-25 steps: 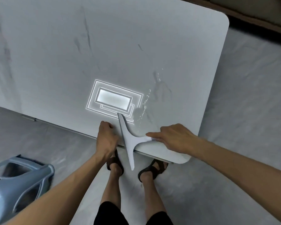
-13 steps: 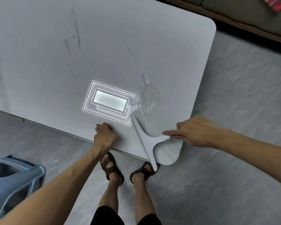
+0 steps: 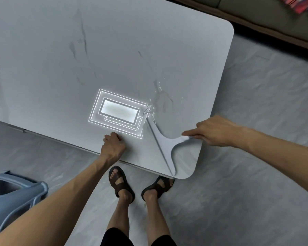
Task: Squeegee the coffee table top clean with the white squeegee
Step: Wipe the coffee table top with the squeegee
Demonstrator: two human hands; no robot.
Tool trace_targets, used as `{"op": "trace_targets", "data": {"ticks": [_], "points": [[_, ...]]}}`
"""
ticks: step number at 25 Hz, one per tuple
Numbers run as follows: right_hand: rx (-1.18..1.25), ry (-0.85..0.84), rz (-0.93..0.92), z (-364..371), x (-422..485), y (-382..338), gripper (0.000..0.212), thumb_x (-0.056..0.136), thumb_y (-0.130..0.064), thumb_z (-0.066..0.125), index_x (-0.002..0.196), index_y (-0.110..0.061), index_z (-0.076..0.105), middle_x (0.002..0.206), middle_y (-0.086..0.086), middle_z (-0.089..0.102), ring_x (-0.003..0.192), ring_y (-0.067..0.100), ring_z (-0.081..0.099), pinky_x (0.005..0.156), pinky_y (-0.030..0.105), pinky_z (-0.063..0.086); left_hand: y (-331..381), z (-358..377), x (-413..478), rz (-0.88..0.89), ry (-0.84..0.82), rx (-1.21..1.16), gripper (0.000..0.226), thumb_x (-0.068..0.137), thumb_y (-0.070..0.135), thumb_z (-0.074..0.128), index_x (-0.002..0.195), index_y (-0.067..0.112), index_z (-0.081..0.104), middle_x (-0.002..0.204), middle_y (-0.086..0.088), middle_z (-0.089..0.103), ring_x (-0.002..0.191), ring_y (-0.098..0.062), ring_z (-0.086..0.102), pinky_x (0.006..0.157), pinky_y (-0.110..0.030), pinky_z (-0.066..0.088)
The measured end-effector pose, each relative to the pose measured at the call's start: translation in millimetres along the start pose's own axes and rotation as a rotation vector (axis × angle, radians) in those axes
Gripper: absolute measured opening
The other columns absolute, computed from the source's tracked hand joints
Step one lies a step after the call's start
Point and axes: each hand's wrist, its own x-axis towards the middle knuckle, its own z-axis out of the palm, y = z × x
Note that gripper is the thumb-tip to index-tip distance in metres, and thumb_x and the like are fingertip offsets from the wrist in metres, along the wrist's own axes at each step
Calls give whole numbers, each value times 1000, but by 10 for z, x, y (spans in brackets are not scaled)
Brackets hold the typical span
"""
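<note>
The white squeegee [image 3: 164, 144] lies on the near right corner of the grey marbled bench [image 3: 114, 50]. Its long blade runs aslant from just below the puddle of water [image 3: 163, 102] down to the rounded corner, and its handle sticks out to the right. The right hand [image 3: 215, 132] grips that handle with the fingers wrapped round it and the forefinger laid along the top, a hold that likely serves to press the blade flat against the surface and steer its angle. The blade's far tip touches the scattered droplets, so it seems set to gather the water and drive it toward the bench's edge. The left hand [image 3: 112, 146] rests on the bench close to the near edge, just below the bright reflection of a ceiling light [image 3: 119, 112], with its fingers curled under; it appears to hold nothing and probably steadies the leaning body. The person stands at the corner in brown sandals [image 3: 120, 181], a blue plastic stool [image 3: 12, 196] well apart on the floor to the left
</note>
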Motion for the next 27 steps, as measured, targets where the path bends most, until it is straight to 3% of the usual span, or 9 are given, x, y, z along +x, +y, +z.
{"op": "trace_targets", "data": {"ticks": [4, 6, 9, 11, 13, 15, 18, 27], "points": [[-111, -19, 49, -191, -227, 219, 45, 96, -56, 10, 139, -60, 24, 71, -10, 41, 56, 14, 41, 43, 27, 17, -115, 2, -22, -12, 75, -104, 31, 81, 1, 48, 111, 5, 45, 102, -17, 55, 89, -34, 53, 72, -36, 41], [-92, -20, -26, -213, -175, 32, 49, 94, -56, 5, 140, -58, 23, 73, -10, 43, 57, 16, 44, 44, 28, 16, -215, -7, -38, -64, 208, -208, 27, 79, 0, 45, 104, 12, 44, 89, -12, 58, 79, -32, 55, 66, -34, 40], [-10, -26, -202, -160, 254, -527, 42, 100, -49, 18, 140, -54, 28, 85, -4, 56, 68, 23, 57, 48, 29, 23, -389, -48, -32, -115, 364, -295, 27, 80, -2, 44, 100, 15, 44, 88, -7, 57, 75, -27, 52, 64, -33, 37], [25, -36, -262, -120, 688, -953, 40, 103, -39, 27, 141, -50, 33, 88, 0, 58, 66, 24, 54, 50, 30, 28, -509, -103, -12, -120, 384, -337, 22, 84, 1, 45, 102, 14, 45, 91, -6, 57, 77, -27, 53, 65, -32, 38], [22, -26, -261, -147, 1060, -1189, 41, 104, -34, 31, 142, -47, 35, 91, 1, 60, 62, 20, 45, 49, 28, 21, -595, -161, 12, -119, 367, -356, 17, 86, 6, 46, 100, 15, 43, 91, -5, 57, 79, -27, 53, 64, -32, 38], [21, 19, -250, -199, 1275, -1180, 39, 103, -36, 32, 140, -47, 39, 96, 0, 64, 67, 21, 50, 50, 28, 19, -644, -212, 42, -125, 336, -345, 19, 85, 8, 48, 101, 15, 42, 88, -6, 56, 77, -28, 54, 60, -32, 38], [84, 91, -160, -273, 1266, -807, 36, 101, -43, 32, 134, -51, 44, 100, -4, 68, 84, 23, 62, 57, 28, 24, -598, -216, 63, -98, 274, -311, 30, 78, -1, 44, 103, 16, 39, 81, -7, 54, 68, -24, 51, 53, -31, 35], [244, 121, 348, -217, 242, 390, 43, 93, -59, 20, 132, -59, 36, 119, -12, 67, 107, 22, 63, 72, 33, 43, 12, -146, 88, 97, 58, -223, 29, 81, 0, 50, 103, 16, 39, 76, -3, 53, 65, -19, 51, 49, -30, 33]]}}
